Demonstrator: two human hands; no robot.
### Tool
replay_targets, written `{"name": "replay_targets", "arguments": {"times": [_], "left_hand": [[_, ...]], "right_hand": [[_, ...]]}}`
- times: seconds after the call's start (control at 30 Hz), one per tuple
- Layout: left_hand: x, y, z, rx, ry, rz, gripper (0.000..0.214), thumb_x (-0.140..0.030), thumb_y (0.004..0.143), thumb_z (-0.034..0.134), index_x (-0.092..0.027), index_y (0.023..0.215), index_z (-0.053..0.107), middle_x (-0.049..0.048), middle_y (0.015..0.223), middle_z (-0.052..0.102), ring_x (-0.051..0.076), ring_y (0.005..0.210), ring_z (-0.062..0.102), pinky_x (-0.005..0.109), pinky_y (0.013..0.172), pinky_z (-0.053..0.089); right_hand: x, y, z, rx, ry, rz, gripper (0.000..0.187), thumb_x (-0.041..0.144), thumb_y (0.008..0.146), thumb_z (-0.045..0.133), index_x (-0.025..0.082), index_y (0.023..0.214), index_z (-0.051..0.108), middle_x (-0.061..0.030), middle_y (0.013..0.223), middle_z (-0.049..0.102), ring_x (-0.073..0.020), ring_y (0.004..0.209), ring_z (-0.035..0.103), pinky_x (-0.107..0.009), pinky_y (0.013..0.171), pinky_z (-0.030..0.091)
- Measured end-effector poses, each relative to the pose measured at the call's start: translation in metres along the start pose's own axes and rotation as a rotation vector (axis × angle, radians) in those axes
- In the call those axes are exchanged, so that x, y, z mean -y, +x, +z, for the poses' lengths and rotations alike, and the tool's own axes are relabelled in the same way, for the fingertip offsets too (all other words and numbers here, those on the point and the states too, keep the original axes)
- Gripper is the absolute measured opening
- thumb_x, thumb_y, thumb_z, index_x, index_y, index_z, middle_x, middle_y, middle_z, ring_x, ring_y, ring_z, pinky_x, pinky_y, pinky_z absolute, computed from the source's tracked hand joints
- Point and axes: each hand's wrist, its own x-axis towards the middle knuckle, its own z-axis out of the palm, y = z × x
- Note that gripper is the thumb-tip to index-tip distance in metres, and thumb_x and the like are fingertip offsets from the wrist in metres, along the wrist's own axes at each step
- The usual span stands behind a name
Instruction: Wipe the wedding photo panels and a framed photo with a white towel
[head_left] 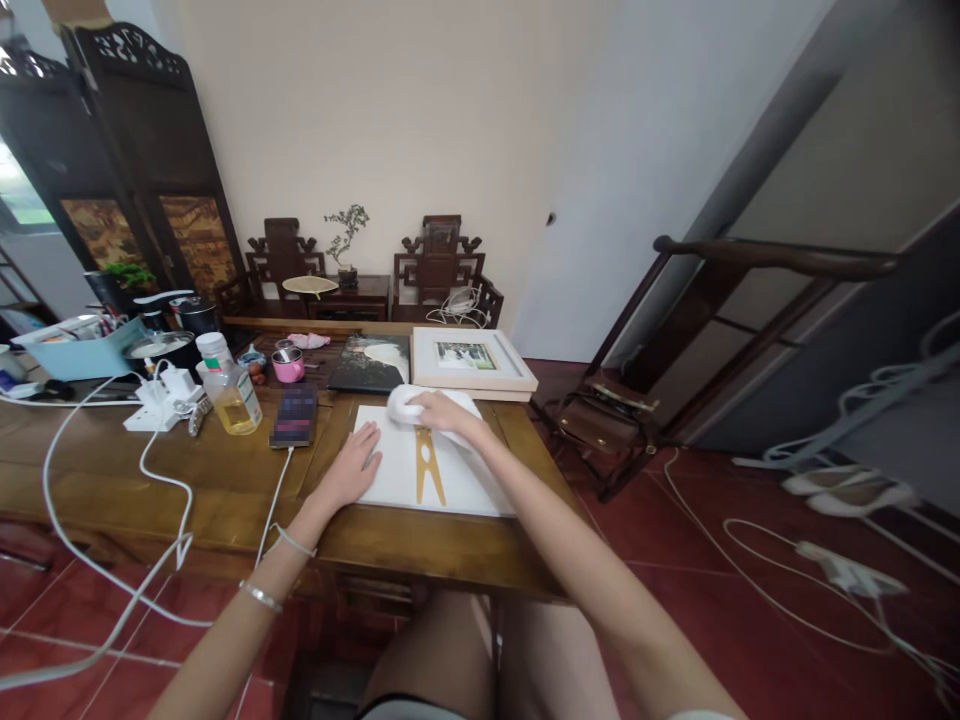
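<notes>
- Along the table's front edge [442, 572], bare wood [427, 535] is bordering a white board [395, 472] under a yellow cutout [425, 468].
- Left hand [352, 467] is lying flat there, released; right hand [444, 412] is grasping a white bundle [403, 402].
- Leftward, a bottle [223, 375] is holding amber liquid [238, 415].

The right hand [442, 412] hides part of the white bundle [403, 404]; the phone screen [293, 414] is blurred, the bottle label [247, 392] unreadable, the folding screen [142, 140] cut off at left
</notes>
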Motion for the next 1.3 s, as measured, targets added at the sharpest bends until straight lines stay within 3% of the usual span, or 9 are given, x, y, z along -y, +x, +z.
{"name": "replay_targets", "arguments": {"times": [0.1,0.2,0.33,0.47,0.6,0.83,0.97,1.1,1.3], "left_hand": [[0.001,0.000,0.002,-0.011,-0.010,0.008,0.049,-0.029,0.091,0.033,-0.010,0.134,0.043,0.0152,0.146,0.035,0.024,0.138,0.027,0.047,0.114,0.019],[0.001,0.000,0.003,-0.011,-0.009,0.001,0.049,-0.029,0.091,0.033,-0.009,0.134,0.042,0.0156,0.146,0.035,0.024,0.138,0.027,0.047,0.114,0.019],[-0.001,-0.001,0.004,-0.019,-0.003,-0.011,0.049,-0.028,0.090,0.033,-0.010,0.134,0.042,0.0149,0.146,0.035,0.024,0.138,0.027,0.047,0.114,0.020],[-0.002,-0.001,0.004,-0.026,0.000,-0.010,0.048,-0.027,0.090,0.033,-0.010,0.134,0.042,0.0153,0.146,0.036,0.023,0.138,0.028,0.048,0.114,0.020],[-0.001,0.000,0.003,-0.011,0.000,-0.008,0.049,-0.027,0.090,0.033,-0.008,0.134,0.042,0.0163,0.146,0.035,0.024,0.138,0.027,0.049,0.114,0.020],[0.000,0.000,0.001,-0.020,-0.020,-0.008,0.048,-0.028,0.089,0.034,-0.010,0.133,0.044,0.0148,0.145,0.037,0.023,0.138,0.028,0.047,0.114,0.020],[0.001,-0.001,0.001,-0.029,-0.020,-0.003,0.047,-0.028,0.090,0.035,-0.011,0.132,0.045,0.0146,0.144,0.038,0.023,0.137,0.029,0.048,0.114,0.021],[0.001,0.000,0.001,-0.027,-0.018,0.001,0.047,-0.028,0.090,0.034,-0.009,0.131,0.045,0.0156,0.144,0.038,0.023,0.137,0.029,0.047,0.114,0.021],[-0.002,0.000,0.001,-0.031,-0.020,-0.004,0.048,-0.027,0.088,0.035,-0.009,0.132,0.045,0.0162,0.145,0.037,0.025,0.137,0.029,0.049,0.113,0.021]], "right_hand": [[-0.025,-0.041,-0.010,-0.049,-0.043,0.092,0.039,0.005,0.072,0.041,0.018,0.098,0.068,-0.0068,0.104,0.069,-0.0270,0.103,0.060,-0.041,0.094,0.043],[-0.028,-0.087,-0.007,-0.076,-0.082,0.120,0.047,0.003,0.065,0.038,0.017,0.100,0.066,-0.0085,0.111,0.067,-0.0291,0.122,0.048,-0.050,0.104,0.031],[0.004,-0.148,-0.001,0.011,-0.092,0.050,0.050,0.001,0.060,0.037,0.017,0.098,0.065,-0.0091,0.126,0.059,-0.0253,0.135,0.029,-0.051,0.111,0.020],[0.041,-0.186,-0.014,0.130,-0.033,-0.005,0.051,0.000,0.062,0.036,0.023,0.096,0.065,-0.0016,0.138,0.048,-0.0208,0.137,0.027,-0.045,0.113,0.019],[0.037,-0.178,-0.024,0.162,0.000,0.034,0.053,0.000,0.060,0.035,0.024,0.095,0.066,0.0003,0.136,0.050,-0.0214,0.136,0.029,-0.044,0.112,0.023],[-0.030,-0.101,-0.008,0.003,-0.077,0.085,0.053,0.000,0.061,0.037,0.017,0.102,0.064,-0.0096,0.128,0.057,-0.0239,0.134,0.032,-0.051,0.111,0.018],[-0.041,-0.082,-0.002,-0.043,-0.143,0.073,0.050,0.000,0.063,0.036,0.016,0.102,0.064,-0.0121,0.125,0.059,-0.0264,0.134,0.031,-0.060,0.108,0.014],[-0.026,-0.106,-0.002,-0.013,-0.116,0.037,0.052,-0.001,0.060,0.036,0.017,0.100,0.064,-0.0108,0.123,0.061,-0.0256,0.135,0.029,-0.059,0.108,0.014],[0.032,-0.177,-0.018,0.154,0.007,-0.012,0.051,0.000,0.060,0.036,0.023,0.096,0.064,-0.0040,0.138,0.048,-0.0206,0.137,0.024,-0.051,0.113,0.012]]}}
